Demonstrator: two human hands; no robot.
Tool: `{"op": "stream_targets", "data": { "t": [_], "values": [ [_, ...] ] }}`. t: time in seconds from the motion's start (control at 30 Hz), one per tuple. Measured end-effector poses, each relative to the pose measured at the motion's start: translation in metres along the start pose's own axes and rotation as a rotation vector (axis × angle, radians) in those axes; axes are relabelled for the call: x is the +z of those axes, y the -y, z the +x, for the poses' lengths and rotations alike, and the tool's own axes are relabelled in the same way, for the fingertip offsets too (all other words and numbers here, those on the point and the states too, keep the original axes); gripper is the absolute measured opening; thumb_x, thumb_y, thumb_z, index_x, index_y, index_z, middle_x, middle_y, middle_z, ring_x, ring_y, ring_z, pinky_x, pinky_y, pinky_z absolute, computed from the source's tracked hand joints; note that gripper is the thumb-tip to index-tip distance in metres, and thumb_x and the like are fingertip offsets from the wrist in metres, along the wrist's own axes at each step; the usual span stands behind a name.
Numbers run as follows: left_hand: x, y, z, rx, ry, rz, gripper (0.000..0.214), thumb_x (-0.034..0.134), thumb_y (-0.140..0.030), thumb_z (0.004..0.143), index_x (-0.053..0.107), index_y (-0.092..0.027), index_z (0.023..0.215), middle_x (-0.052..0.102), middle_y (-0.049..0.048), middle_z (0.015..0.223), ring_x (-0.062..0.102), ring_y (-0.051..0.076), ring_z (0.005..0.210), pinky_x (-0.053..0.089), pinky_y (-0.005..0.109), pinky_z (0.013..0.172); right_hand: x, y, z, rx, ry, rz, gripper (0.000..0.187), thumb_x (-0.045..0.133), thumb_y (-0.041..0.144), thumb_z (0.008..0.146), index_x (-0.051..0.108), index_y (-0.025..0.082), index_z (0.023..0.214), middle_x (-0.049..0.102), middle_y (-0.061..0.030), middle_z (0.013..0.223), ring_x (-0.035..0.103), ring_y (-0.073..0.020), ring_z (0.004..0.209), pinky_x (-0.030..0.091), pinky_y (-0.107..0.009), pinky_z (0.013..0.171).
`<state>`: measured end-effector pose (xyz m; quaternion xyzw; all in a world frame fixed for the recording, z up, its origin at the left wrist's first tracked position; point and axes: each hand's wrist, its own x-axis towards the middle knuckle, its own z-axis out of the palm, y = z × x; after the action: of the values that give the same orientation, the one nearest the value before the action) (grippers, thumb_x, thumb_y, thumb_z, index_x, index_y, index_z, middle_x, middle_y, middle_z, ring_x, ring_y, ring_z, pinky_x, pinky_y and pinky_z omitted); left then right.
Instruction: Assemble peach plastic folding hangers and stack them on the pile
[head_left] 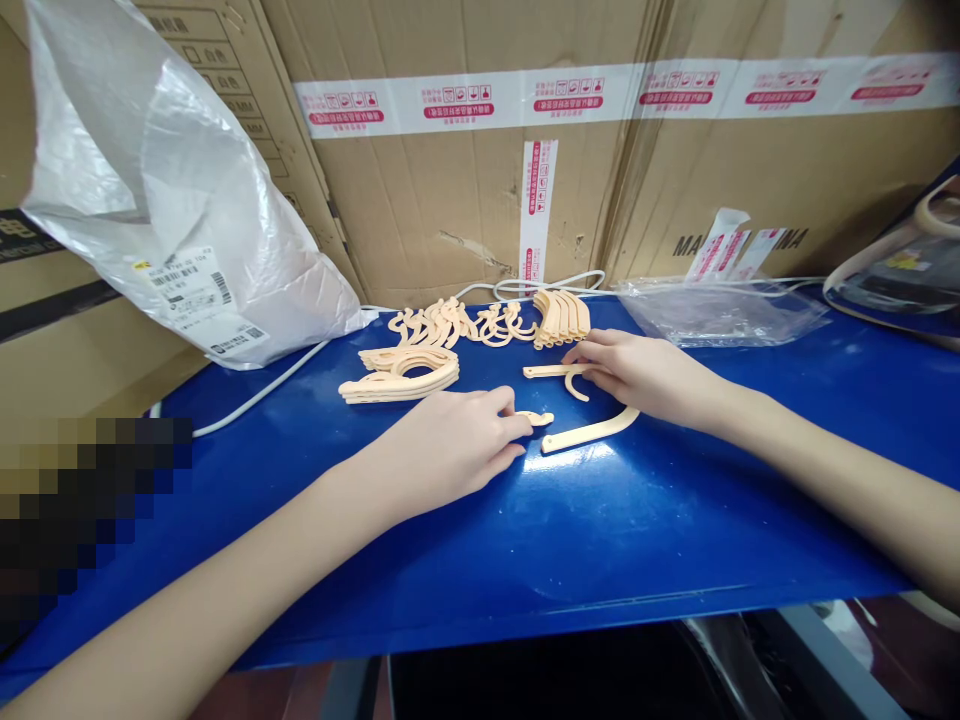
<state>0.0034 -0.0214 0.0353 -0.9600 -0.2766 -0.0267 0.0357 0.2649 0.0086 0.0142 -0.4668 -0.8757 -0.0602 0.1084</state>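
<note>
On the blue table top [615, 520] my left hand [450, 445] lies palm down, its fingertips pinching a small cream plastic piece [536, 418]. My right hand [637, 375] rests on a cream plastic hanger [592, 430], fingers closed on its hooked end [562, 375]. Behind my hands lie a flat stack of cream hangers [401, 378], a row of loose hook pieces [465, 322] and an upright bundle of curved pieces [562, 317].
Taped cardboard boxes [525, 150] wall off the back. A white plastic bag [172, 200] slumps at the left, a clear plastic bag [720, 310] lies at the right. A white cable [255, 395] runs along the back. The table's front edge is near me.
</note>
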Motion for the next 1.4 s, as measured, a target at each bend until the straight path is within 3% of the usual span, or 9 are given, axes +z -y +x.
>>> {"op": "stream_targets", "data": {
  "t": [0.2, 0.37, 0.47, 0.57, 0.9, 1.03, 1.17, 1.27, 1.4],
  "values": [
    [-0.008, 0.002, -0.002, -0.079, 0.065, -0.065, 0.026, 0.043, -0.018, 0.098, 0.066, -0.022, 0.108, 0.060, 0.0040, 0.092, 0.061, 0.017, 0.075, 0.043, 0.028, 0.063, -0.015, 0.016, -0.003, -0.042, -0.021, -0.085, 0.030, 0.043, 0.034, 0.097, 0.067, 0.017, 0.107, 0.064, -0.0112, 0.104, 0.063, -0.0253, 0.096, 0.052, -0.037, 0.074],
    [-0.011, 0.010, -0.004, -0.069, 0.047, -0.074, 0.017, 0.052, -0.021, 0.094, 0.067, -0.018, 0.087, 0.060, 0.0017, 0.081, 0.058, 0.016, 0.071, 0.038, 0.027, 0.061, -0.034, 0.034, -0.010, -0.175, 0.102, 0.092, 0.035, 0.058, 0.054, 0.088, 0.071, 0.023, 0.095, 0.068, -0.0046, 0.100, 0.067, -0.0209, 0.087, 0.049, -0.032, 0.073],
    [-0.010, 0.014, -0.003, -0.075, 0.031, -0.122, 0.018, 0.054, -0.024, 0.095, 0.067, -0.017, 0.085, 0.062, 0.0010, 0.079, 0.057, 0.015, 0.071, 0.037, 0.026, 0.061, -0.034, 0.039, -0.012, -0.211, 0.204, 0.181, 0.021, 0.057, 0.041, 0.092, 0.070, 0.025, 0.094, 0.068, -0.0018, 0.095, 0.066, -0.0179, 0.082, 0.049, -0.030, 0.070],
    [-0.010, 0.015, -0.002, -0.090, 0.035, -0.155, 0.021, 0.051, -0.023, 0.096, 0.067, -0.017, 0.083, 0.062, 0.0007, 0.079, 0.057, 0.014, 0.070, 0.036, 0.025, 0.060, -0.030, 0.041, -0.012, -0.239, 0.197, 0.225, 0.017, 0.051, 0.028, 0.095, 0.067, 0.023, 0.089, 0.066, -0.0041, 0.093, 0.064, -0.0184, 0.080, 0.047, -0.031, 0.070],
    [-0.014, 0.009, -0.004, -0.083, 0.126, -0.131, 0.026, 0.042, -0.008, 0.093, 0.062, -0.021, 0.101, 0.062, 0.0015, 0.093, 0.059, 0.017, 0.080, 0.037, 0.027, 0.065, -0.019, 0.048, -0.010, -0.197, 0.195, 0.208, 0.025, 0.033, 0.034, 0.101, 0.050, 0.018, 0.093, 0.058, -0.0029, 0.082, 0.056, -0.0172, 0.073, 0.040, -0.030, 0.067],
    [-0.008, 0.006, -0.002, -0.136, 0.030, -0.151, 0.024, 0.036, -0.008, 0.093, 0.053, -0.020, 0.105, 0.059, 0.0023, 0.098, 0.057, 0.019, 0.082, 0.038, 0.030, 0.067, -0.014, 0.051, -0.010, -0.208, 0.169, 0.164, 0.025, 0.033, 0.033, 0.101, 0.050, 0.017, 0.095, 0.058, -0.0032, 0.084, 0.056, -0.0159, 0.068, 0.039, -0.029, 0.064],
    [0.003, 0.002, 0.002, -0.187, -0.141, -0.311, 0.012, 0.035, -0.020, 0.098, 0.046, -0.021, 0.095, 0.057, -0.0014, 0.087, 0.053, 0.016, 0.074, 0.038, 0.029, 0.068, -0.008, 0.053, -0.010, -0.228, 0.130, 0.067, 0.024, 0.032, 0.032, 0.101, 0.050, 0.016, 0.098, 0.061, -0.0050, 0.087, 0.057, -0.0166, 0.065, 0.036, -0.030, 0.059],
    [0.014, 0.001, 0.005, -0.254, -0.186, -0.410, 0.010, 0.041, -0.030, 0.099, 0.043, -0.022, 0.097, 0.055, -0.0037, 0.078, 0.052, 0.014, 0.067, 0.035, 0.027, 0.062, -0.005, 0.053, -0.009, -0.222, 0.123, 0.019, 0.027, 0.029, 0.032, 0.102, 0.050, 0.015, 0.103, 0.064, -0.0048, 0.081, 0.060, -0.0180, 0.061, 0.034, -0.029, 0.056],
    [0.023, 0.001, 0.009, -0.297, -0.208, -0.522, 0.009, 0.037, -0.024, 0.098, 0.038, -0.021, 0.105, 0.050, -0.0066, 0.066, 0.049, 0.013, 0.058, 0.033, 0.026, 0.058, -0.003, 0.051, -0.007, -0.183, 0.113, -0.028, 0.032, 0.027, 0.035, 0.103, 0.050, 0.014, 0.107, 0.065, -0.0041, 0.071, 0.059, -0.0179, 0.053, 0.029, -0.028, 0.051]
  ]
}}
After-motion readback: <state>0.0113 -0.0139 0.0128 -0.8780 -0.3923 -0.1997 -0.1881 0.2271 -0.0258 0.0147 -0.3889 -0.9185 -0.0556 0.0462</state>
